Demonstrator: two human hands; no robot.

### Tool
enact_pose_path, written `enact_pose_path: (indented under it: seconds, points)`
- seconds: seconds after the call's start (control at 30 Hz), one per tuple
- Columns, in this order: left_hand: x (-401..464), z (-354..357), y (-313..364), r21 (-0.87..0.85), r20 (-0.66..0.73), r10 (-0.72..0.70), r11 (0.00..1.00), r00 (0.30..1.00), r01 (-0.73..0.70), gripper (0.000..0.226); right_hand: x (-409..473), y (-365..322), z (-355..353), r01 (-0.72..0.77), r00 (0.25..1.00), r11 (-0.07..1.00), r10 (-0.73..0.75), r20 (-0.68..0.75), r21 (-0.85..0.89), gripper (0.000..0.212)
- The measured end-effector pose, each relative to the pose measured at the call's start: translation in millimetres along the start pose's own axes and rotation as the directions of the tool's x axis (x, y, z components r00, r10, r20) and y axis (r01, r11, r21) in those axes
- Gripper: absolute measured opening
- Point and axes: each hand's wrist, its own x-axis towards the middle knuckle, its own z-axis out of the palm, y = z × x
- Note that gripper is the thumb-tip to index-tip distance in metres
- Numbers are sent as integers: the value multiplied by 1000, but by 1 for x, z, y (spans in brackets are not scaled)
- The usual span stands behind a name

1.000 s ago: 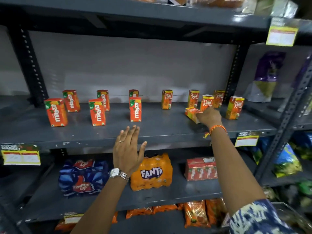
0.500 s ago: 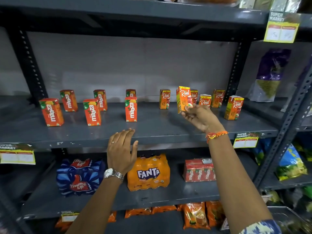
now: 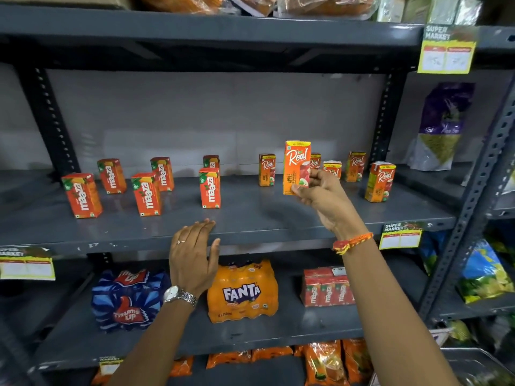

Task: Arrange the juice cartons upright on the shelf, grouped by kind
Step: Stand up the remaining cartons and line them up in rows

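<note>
Now lifting clear of the shelf (image 3: 250, 218) where half a second back sitting lower: Real apple carton (image 3: 297, 166), upright in the air. Standing at far left, Maaza cartons (image 3: 147, 194) grouped and upright. Resting flat at the shelf edge, left hand (image 3: 193, 257), released, gripping nothing. Pinching the carton's lower corner, right hand (image 3: 324, 199), a thin grip. Risking, by judgement, slipping or twisting on setting down, or knocking over the crowded Real cartons (image 3: 356, 166) just behind.
</note>
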Motion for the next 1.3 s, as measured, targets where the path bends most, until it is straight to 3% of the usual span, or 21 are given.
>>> enact_pose_path:
  seconds: [0.17, 0.43, 0.63, 0.7, 0.77, 0.87, 0.97, 1.03, 1.17, 1.3]
  points:
    - [-1, 1, 2, 8, 4, -10, 1000, 1000, 10, 46, 47, 15, 9, -53, 999, 967, 50, -17, -251, 26]
    - [-1, -2, 2, -12, 32, -42, 999, 999, 43, 48, 82, 43, 21, -76, 986, 851, 141, 85, -520, 49]
    - [28, -23, 33, 11, 82, -263, 965, 961, 263, 42, 77, 47, 11, -60, 988, 835, 127, 85, -546, 49]
    - [46, -27, 46, -45, 146, -327, 941, 934, 336, 34, 70, 46, -11, -83, 995, 911, 97, 16, -403, 47]
    - [66, -21, 61, -232, 253, -337, 889, 907, 395, 34, 62, 50, -44, -39, 979, 920, -44, -201, -390, 43]
    - [98, 2, 87, -421, 520, -282, 737, 806, 529, 58, 63, 59, -89, 1, 888, 913, -188, -419, -408, 49]
    - [122, 29, 102, -357, 622, -267, 740, 736, 570, 80, 75, 57, -109, -109, 939, 870, -69, -338, -481, 72]
    - [132, 42, 105, -344, 651, -246, 748, 718, 568, 79, 87, 55, -112, -127, 974, 837, 5, -225, -532, 74]
    - [140, 61, 109, -374, 628, -240, 741, 740, 558, 52, 109, 57, -112, -56, 998, 776, 21, -63, -628, 53]
    - [138, 68, 115, -355, 556, -317, 745, 768, 564, 42, 115, 56, -109, 12, 1000, 770, 6, 26, -638, 37]
